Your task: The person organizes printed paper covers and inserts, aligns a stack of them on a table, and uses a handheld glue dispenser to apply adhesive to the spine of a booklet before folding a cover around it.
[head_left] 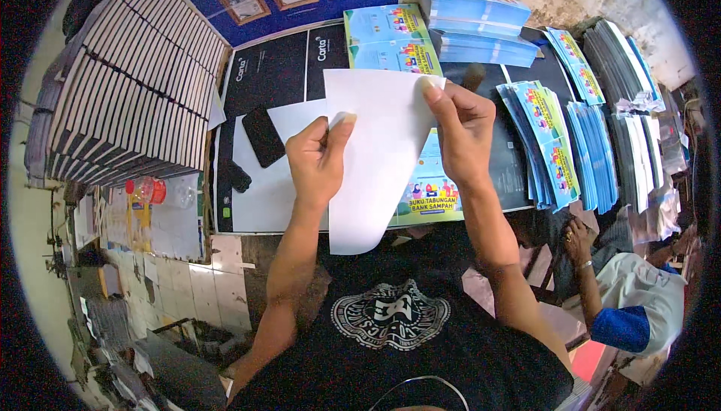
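Observation:
A blank white sheet of paper [379, 129] is held up in front of me, its lower right edge curling. My left hand [319, 157] is closed at the sheet's left edge, thumb on top and fingers folded. At the upper right corner, my right hand [467, 129] pinches the paper between thumb and fingers. Partly behind the sheet lies a colourful printed cover [434, 193], near my right wrist. Another white sheet [266, 204] rests on the black-covered table [274, 73], beneath a dark phone [263, 137]. A small black object [236, 176] sits beside the phone.
Bound books [135, 88] are piled high at the left. More printed covers [387, 39] and blue-edged stacks [481, 28] stand at the back. Several booklet piles [544, 144] line the right side. Another person [631, 298] is at the lower right, a hand near the table edge.

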Tool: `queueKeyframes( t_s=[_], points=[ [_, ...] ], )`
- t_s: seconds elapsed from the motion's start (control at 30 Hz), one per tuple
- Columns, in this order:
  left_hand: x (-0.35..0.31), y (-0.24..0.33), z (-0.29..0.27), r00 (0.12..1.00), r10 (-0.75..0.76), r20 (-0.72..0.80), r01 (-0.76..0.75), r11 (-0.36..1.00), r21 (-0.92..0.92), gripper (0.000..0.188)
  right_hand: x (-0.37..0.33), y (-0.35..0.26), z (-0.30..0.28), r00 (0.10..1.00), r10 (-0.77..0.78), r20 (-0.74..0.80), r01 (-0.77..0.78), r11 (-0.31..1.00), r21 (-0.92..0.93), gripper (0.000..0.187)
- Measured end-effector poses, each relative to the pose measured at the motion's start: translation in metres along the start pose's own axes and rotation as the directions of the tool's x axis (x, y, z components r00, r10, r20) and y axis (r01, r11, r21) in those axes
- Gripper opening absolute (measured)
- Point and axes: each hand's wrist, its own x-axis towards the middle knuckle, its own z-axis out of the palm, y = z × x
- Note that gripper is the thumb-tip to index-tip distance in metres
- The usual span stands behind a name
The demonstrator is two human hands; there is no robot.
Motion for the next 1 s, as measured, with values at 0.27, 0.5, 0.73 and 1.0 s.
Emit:
queueKeyframes(
  t_s=[0.27, 0.5, 0.73, 1.0],
  points=[
    [0.034, 0.037, -0.030, 0.907, 0.227, -0.355, -0.262, 0.963, -0.055, 0.022, -0.004, -0.026, 0.007, 0.971, -0.184, 0.150, 0.213, 0.953, -0.214, 0.030],
    [0.067, 0.107, -0.031, 0.736, 0.264, 0.623, -0.410, 0.907, 0.100, 0.029, -0.016, -0.030, 0.004, 0.903, -0.273, 0.330, 0.374, 0.879, -0.296, 0.009],
    [0.048, 0.096, -0.040, 0.574, 0.271, 0.773, -0.461, 0.887, 0.031, 0.012, -0.037, -0.043, -0.003, 0.788, -0.228, 0.572, 0.505, 0.770, -0.389, 0.008],
    [-0.021, 0.113, -0.083, 0.691, 0.403, 0.601, -0.542, 0.838, 0.062, 0.020, -0.080, -0.051, 0.016, 0.686, -0.437, 0.582, 0.659, 0.711, -0.244, 0.015]
  ],
)
